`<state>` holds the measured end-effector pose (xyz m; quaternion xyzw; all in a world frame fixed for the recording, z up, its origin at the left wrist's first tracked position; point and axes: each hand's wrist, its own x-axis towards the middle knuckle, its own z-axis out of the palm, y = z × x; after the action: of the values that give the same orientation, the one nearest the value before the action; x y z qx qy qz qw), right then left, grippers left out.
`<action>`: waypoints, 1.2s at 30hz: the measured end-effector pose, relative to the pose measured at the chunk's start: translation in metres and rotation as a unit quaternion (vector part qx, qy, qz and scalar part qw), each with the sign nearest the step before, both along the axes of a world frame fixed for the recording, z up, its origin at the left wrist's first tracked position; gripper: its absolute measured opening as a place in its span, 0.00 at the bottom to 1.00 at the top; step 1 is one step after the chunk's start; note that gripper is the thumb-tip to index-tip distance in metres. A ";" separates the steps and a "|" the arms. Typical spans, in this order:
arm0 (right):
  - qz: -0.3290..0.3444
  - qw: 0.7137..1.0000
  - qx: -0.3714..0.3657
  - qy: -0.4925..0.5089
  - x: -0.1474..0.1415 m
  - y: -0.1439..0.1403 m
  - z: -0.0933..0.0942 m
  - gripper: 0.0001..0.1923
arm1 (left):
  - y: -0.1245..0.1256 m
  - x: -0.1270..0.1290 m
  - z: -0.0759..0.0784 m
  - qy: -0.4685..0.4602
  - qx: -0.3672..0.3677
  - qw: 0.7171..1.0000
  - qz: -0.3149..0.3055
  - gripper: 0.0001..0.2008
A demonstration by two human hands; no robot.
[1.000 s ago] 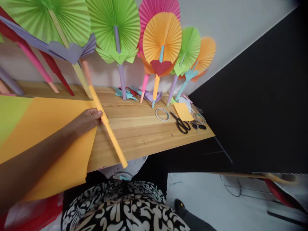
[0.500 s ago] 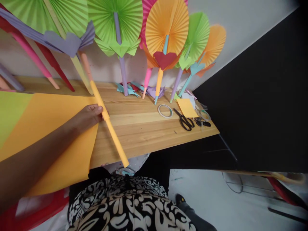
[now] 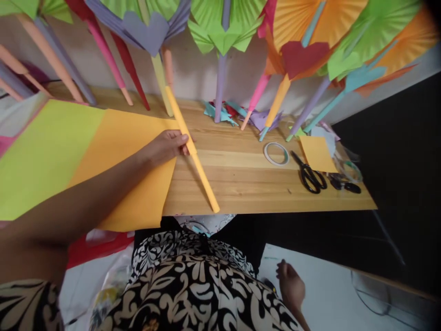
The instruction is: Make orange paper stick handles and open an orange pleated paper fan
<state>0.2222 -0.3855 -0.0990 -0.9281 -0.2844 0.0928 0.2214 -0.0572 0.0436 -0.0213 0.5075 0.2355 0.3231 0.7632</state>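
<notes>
My left hand (image 3: 170,146) is closed around a yellow-orange rolled paper tube (image 3: 205,183), gripping it near the middle where a thicker part meets a thinner one. The tube slants over the wooden table, its lower end close to the front edge. A peach piece (image 3: 168,66) shows right at its top end; whether they are joined I cannot tell. Under my left forearm lie an orange paper sheet (image 3: 144,195) and a lime green sheet (image 3: 51,156). Low on the right, away from the table, my right hand (image 3: 291,285) has loosely curled fingers with nothing visible in them.
Pleated paper fans on tube handles lean against the wall, among them a green fan (image 3: 225,34) and an orange fan (image 3: 319,23). On the table (image 3: 241,184) lie a tape roll (image 3: 276,154), black-handled scissors (image 3: 312,178), an orange paper square (image 3: 319,154) and paper scraps (image 3: 220,112).
The camera view has shifted, so the table and fans sit farther right and higher in the picture. My right hand has come into view at the lower right. My left hand keeps its hold on the tube.
</notes>
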 end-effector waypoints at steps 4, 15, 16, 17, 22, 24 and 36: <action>0.003 0.989 0.140 -0.049 0.009 0.052 0.022 0.30 | 0.000 -0.002 -0.001 -0.014 0.021 0.999 -0.021 0.18; 0.379 0.828 0.261 0.319 -0.099 0.299 0.114 0.21 | -0.001 0.002 -0.003 0.006 0.051 0.999 -0.005 0.20; 0.382 0.810 0.241 0.374 -0.104 0.308 0.112 0.24 | -0.002 0.002 -0.003 0.018 0.060 0.998 0.013 0.19; 0.385 0.794 0.219 0.417 -0.109 0.314 0.111 0.26 | -0.002 0.002 -0.002 0.029 0.068 0.997 0.028 0.19; 0.363 0.769 0.188 0.491 -0.127 0.315 0.101 0.23 | -0.008 0.003 0.004 0.055 0.079 0.995 0.042 0.17; 0.344 0.778 0.204 0.485 -0.130 0.312 0.097 0.21 | -0.009 0.004 0.004 0.054 0.075 0.995 0.035 0.17; 0.329 0.765 0.201 0.516 -0.130 0.304 0.105 0.21 | 0.018 -0.009 0.019 -0.100 0.021 0.986 0.129 0.24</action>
<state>0.0925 -0.0819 0.0062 -0.5243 -0.4273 0.5656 0.4718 -0.0658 0.0617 -0.0027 0.4541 0.2145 0.4725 0.7242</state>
